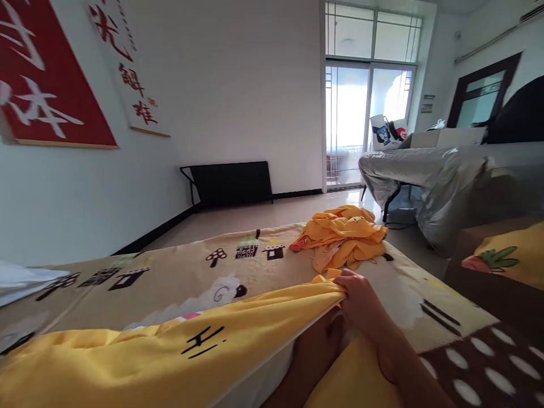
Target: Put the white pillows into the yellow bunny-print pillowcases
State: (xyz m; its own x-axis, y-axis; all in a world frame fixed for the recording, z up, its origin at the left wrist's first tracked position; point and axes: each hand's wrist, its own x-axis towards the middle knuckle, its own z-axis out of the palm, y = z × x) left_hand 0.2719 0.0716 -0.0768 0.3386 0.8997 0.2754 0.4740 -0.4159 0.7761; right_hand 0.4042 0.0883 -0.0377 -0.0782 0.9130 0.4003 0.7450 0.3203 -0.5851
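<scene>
Your right hand [357, 291] is closed on the far right corner of the yellow cloth [170, 357], pinching its edge. Your left hand [321, 340] is just below it, beside the cloth's pale underside; its fingers are partly hidden, so you cannot tell whether they grip. The cloth stretches from that corner across to the lower left, black strokes printed on it, over the patterned blanket [161, 258]. More yellow fabric [357, 377] shows between your forearms. Beyond your right hand, a crumpled orange pile [344, 235] lies on the blanket. To the right, a carrot-print cloth [516, 255] lies over a brown box [471, 289], near a table [408, 164] under a silvery cover.
</scene>
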